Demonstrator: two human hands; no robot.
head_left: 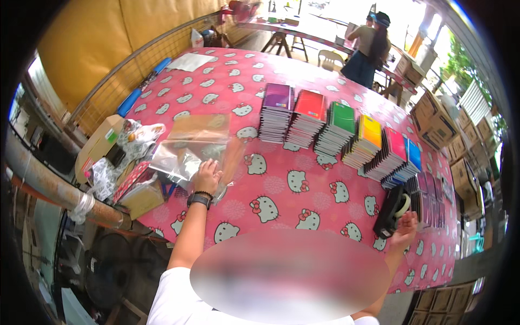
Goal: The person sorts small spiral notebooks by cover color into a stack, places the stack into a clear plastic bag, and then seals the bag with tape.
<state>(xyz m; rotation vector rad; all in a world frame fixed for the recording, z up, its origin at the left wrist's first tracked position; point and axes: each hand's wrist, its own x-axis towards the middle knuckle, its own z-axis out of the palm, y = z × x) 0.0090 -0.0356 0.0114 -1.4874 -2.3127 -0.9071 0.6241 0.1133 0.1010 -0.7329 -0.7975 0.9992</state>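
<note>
My left hand [207, 176] lies flat on a stack of clear plastic bags [187, 153], its fingers stretched out over the near edge. At the right, my right hand [404, 230] is beside a black tape dispenser [387, 216] that carries a roll of tape [402, 205]. The fingers there look extended, with nothing visible in them; whether they touch the dispenser is hard to tell. Beyond stand stacks of spiral notebooks in a slanting row: purple [277, 97], red [310, 104], green [340, 117], yellow [369, 130], pink [394, 143] and blue [413, 156].
A pink patterned cloth [281, 187] covers the table. More purple notebooks [428, 203] lie past the dispenser. An open carton [142, 200] and crumpled plastic [132, 138] sit at the left edge. Cardboard boxes [435, 120] are piled right. Another person [372, 49] stands at a far table.
</note>
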